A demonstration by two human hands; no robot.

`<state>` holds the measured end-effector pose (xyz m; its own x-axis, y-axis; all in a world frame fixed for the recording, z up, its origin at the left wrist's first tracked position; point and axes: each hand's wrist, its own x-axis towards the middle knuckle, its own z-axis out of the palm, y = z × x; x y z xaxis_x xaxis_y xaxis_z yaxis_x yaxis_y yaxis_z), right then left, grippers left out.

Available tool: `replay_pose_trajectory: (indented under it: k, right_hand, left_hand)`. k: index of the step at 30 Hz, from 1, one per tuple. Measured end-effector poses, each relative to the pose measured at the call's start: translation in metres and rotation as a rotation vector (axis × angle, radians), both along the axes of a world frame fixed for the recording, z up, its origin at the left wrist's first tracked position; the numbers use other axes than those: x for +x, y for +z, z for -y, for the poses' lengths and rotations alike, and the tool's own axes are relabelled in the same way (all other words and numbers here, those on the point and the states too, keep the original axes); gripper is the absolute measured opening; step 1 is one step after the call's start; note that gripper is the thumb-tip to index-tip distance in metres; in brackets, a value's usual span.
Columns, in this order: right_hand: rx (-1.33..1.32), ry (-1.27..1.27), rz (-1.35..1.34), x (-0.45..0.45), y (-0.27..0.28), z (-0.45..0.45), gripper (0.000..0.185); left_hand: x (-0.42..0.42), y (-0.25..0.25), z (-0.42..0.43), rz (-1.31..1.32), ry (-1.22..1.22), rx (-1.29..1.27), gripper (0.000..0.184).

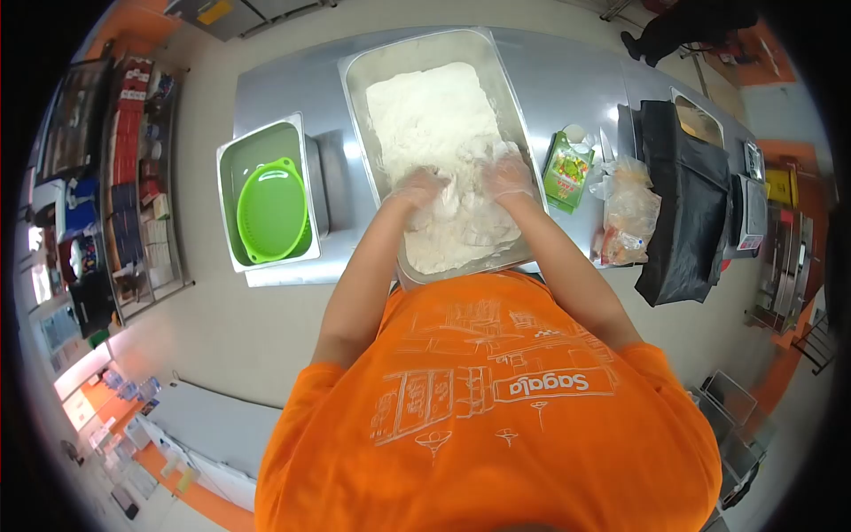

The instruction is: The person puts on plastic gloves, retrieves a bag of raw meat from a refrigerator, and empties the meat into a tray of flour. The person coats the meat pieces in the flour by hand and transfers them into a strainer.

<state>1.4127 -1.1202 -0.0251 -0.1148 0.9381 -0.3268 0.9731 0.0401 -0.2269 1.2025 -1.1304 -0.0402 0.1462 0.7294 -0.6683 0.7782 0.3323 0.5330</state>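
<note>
A deep steel pan (355, 97) holds a thick bed of white flour (430, 97), with lumpy flour-coated pieces (483, 226) toward the near end. Both my hands are in it, in clear plastic gloves. My left hand (418, 188) dips into the flour at the pan's left side, its fingertips buried. Opposite it, my right hand (507, 176) presses in by the right wall, touching floury lumps. Flour and the loose glove hide the ends of its fingers. I cannot make out whether either hand grips a piece.
Left of the pan, a green strainer basket (251, 213) sits in a smaller steel pan (229, 168). To the right lie a green packet (565, 173), a knife (606, 144), a plastic bag (631, 217) and a black bag (678, 204). Another person's leg (660, 40) shows beyond the steel table (284, 84).
</note>
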Motion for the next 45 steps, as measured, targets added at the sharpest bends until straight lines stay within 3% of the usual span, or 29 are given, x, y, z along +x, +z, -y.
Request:
replay_pose_trajectory:
  k: [3,9,11,12,14,15,17,20,23,26,27,29,32,36,38,41,42,43,44,45]
  right_hand:
    - [-0.109,0.061,0.089,-0.002,-0.022,-0.016,0.030]
    - [-0.042,0.059,0.108,0.009,-0.028,-0.017,0.026]
    - [-0.036,0.136,0.154,0.014,-0.060,-0.021,0.026]
    - [-0.042,0.124,0.140,0.011,-0.049,-0.021,0.025]
    - [-0.048,0.096,0.103,0.000,-0.011,-0.024,0.026]
    - [-0.044,0.082,0.079,0.000,-0.018,-0.026,0.025]
    - [-0.047,0.049,0.037,0.005,-0.040,-0.026,0.025]
    - [-0.057,0.123,0.044,0.006,-0.002,-0.024,0.024]
    - [-0.060,0.044,0.029,0.006,-0.018,-0.025,0.023]
    - [-0.065,0.052,-0.034,0.009,-0.012,-0.023,0.023]
    - [-0.048,-0.056,-0.073,0.008,-0.002,-0.023,0.023]
    - [-0.006,-0.270,-0.166,-0.002,0.025,-0.022,0.023]
    - [0.000,-0.055,-0.175,-0.015,-0.007,-0.017,0.023]
    - [0.093,-0.211,-0.237,-0.018,0.006,-0.018,0.023]
    - [0.055,-0.197,-0.205,-0.023,-0.002,-0.027,0.022]
    - [0.345,-0.298,-0.220,-0.022,0.001,-0.020,0.029]
    - [0.268,-0.255,-0.223,-0.018,-0.014,-0.027,0.029]
    - [0.191,-0.207,-0.228,-0.007,-0.032,-0.039,0.030]
    - [0.152,-0.344,-0.426,0.000,-0.031,-0.038,0.033]
    - [0.179,-0.239,-0.360,-0.014,0.046,-0.016,0.033]
  left_hand:
    - [-0.005,0.032,-0.004,0.039,-0.054,-0.063,0.063]
    - [-0.020,0.014,0.013,0.129,0.080,0.217,0.049]
    - [-0.025,-0.013,0.020,0.089,-0.174,0.331,0.046]
    - [-0.027,-0.021,0.020,0.064,-0.298,0.391,0.045]
    - [-0.023,0.014,0.015,0.061,-0.322,0.344,0.039]
    - [-0.020,0.027,0.014,0.059,-0.336,0.319,0.037]
    - [-0.017,0.008,0.004,0.015,-0.340,0.307,0.039]
    - [-0.017,-0.014,0.000,-0.014,-0.439,0.319,0.036]
    - [-0.018,-0.029,0.000,-0.046,-0.473,0.338,0.032]
    - [-0.022,-0.014,-0.014,-0.057,-0.482,0.341,0.032]
    - [-0.023,-0.004,-0.020,-0.057,-0.486,0.341,0.032]
    - [-0.018,0.023,-0.019,-0.071,-0.369,0.431,0.032]
    - [-0.011,0.017,-0.024,-0.089,-0.265,0.496,0.032]
    - [0.001,0.046,-0.029,0.015,-0.087,0.602,0.033]
    - [0.002,0.015,-0.031,0.086,-0.010,0.732,0.032]
    - [0.020,0.003,-0.031,0.023,-0.036,0.832,0.032]
    - [0.027,0.024,-0.021,0.089,0.094,0.693,0.036]
    - [0.031,0.002,-0.021,0.014,0.062,0.696,0.040]
    - [0.034,-0.008,-0.018,0.060,0.079,0.749,0.039]
    - [0.041,-0.002,-0.008,0.212,0.220,0.883,0.032]
